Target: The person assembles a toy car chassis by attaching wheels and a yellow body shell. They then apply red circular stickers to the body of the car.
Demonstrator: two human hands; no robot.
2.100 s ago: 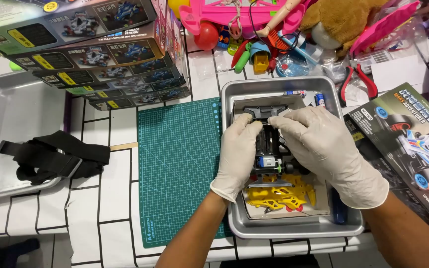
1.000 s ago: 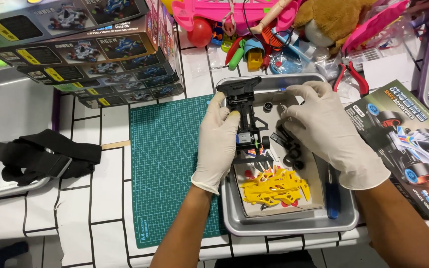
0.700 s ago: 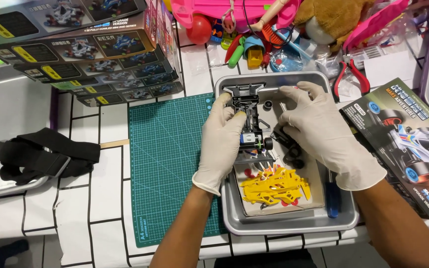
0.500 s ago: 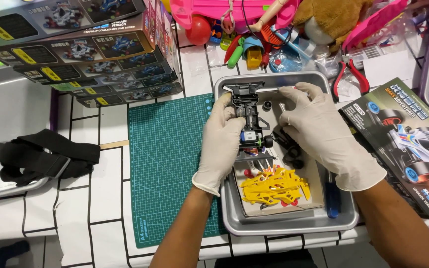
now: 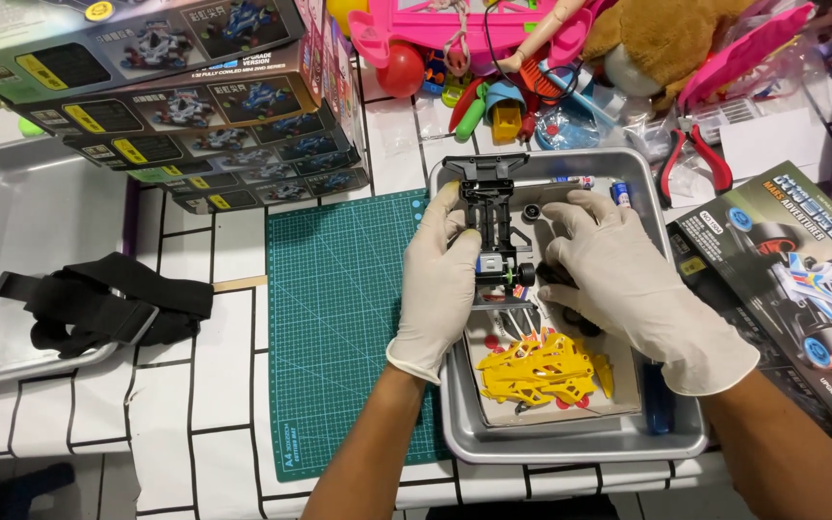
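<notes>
Both gloved hands are gripping a black toy car chassis [image 5: 491, 226] over the metal tray [image 5: 666, 443] near the table's front edge: left hand [image 5: 438, 279] curled along its side, right hand [image 5: 628, 279] pinching by a wheel. Dark, flat kit boxes [image 5: 195, 116] are lying stacked at the far left corner, and another green-black box [image 5: 801, 279] is sitting at the right edge.

My one head-worn camera looks steeply down from close above the white gridded table [image 5: 214, 385], facing the cluttered far edge.
</notes>
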